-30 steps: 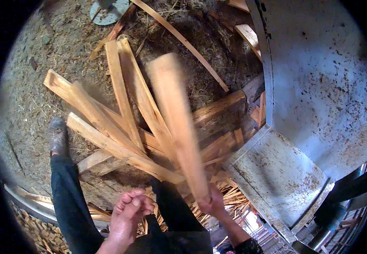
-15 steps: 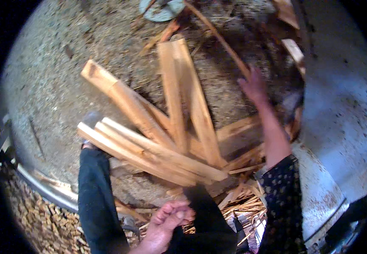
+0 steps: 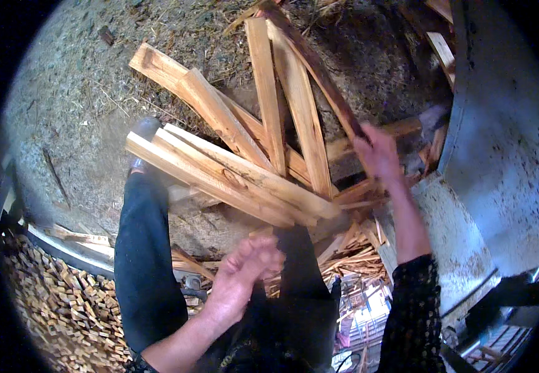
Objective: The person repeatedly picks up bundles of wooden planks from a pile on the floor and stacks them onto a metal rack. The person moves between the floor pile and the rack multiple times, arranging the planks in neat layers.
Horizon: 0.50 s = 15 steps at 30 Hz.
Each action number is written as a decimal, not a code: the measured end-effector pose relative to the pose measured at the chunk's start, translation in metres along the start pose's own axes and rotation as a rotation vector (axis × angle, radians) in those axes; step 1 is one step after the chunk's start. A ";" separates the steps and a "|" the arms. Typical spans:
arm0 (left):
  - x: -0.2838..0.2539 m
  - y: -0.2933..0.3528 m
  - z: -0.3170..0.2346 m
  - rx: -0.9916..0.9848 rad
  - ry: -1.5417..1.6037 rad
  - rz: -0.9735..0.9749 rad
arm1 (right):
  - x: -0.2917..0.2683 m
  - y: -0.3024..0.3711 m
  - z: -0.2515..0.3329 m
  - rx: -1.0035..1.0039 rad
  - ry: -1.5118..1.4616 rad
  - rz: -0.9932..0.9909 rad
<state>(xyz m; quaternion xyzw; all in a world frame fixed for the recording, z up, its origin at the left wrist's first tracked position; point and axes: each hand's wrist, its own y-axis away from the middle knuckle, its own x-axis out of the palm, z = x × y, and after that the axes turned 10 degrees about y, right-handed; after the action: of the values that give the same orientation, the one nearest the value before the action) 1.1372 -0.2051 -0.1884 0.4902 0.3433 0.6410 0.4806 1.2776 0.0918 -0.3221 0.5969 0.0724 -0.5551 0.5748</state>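
Note:
In my right hand [image 3: 378, 155] is the near end of a long wooden slat [image 3: 328, 87] with a dark, bark-like face. The fingers are wrapped round it, and it slants away to the far left. My left hand [image 3: 244, 270] is closed over my lap, fingers curled, with nothing showing in them; motion blurs it slightly. Just beyond it, three pale split boards [image 3: 220, 174] lie side by side across my legs. More boards fan out behind them, among them two pointing away from me [image 3: 266, 93] and a thicker one [image 3: 220, 112] angled left.
A metal sheet [image 3: 506, 143] stands along the right side. Thin wood scraps [image 3: 359, 261] are piled below the boards. Many small cut blocks [image 3: 64, 304] are heaped at the lower left, behind a curved rim. Straw and chips litter the dirt ground [image 3: 83, 93].
My right hand has come nearer to me, drawing the slat with it. The left hand has risen slightly over my lap. The view has tipped, so the boards appear higher.

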 end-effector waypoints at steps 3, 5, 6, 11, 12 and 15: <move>-0.001 0.009 -0.013 -0.005 -0.049 0.004 | 0.024 0.124 0.016 0.245 -0.165 0.082; -0.007 0.014 -0.023 0.003 -0.065 0.010 | 0.045 0.247 0.018 0.465 -0.014 0.414; -0.011 0.017 -0.026 -0.003 -0.070 0.024 | 0.056 0.324 0.017 0.440 -0.024 0.353; -0.046 0.017 -0.015 -0.018 0.010 -0.024 | 0.076 0.289 0.059 0.450 -0.053 0.280; -0.050 0.014 -0.006 0.009 0.000 -0.017 | 0.084 0.216 0.078 0.367 -0.169 0.049; -0.048 0.009 0.001 -0.020 -0.098 -0.066 | 0.107 0.044 0.123 0.327 -0.442 -0.203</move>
<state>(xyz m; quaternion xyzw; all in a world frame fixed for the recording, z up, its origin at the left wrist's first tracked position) 1.1380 -0.2537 -0.1941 0.5048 0.3286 0.6035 0.5225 1.2783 -0.0761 -0.3411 0.5362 -0.0856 -0.7305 0.4142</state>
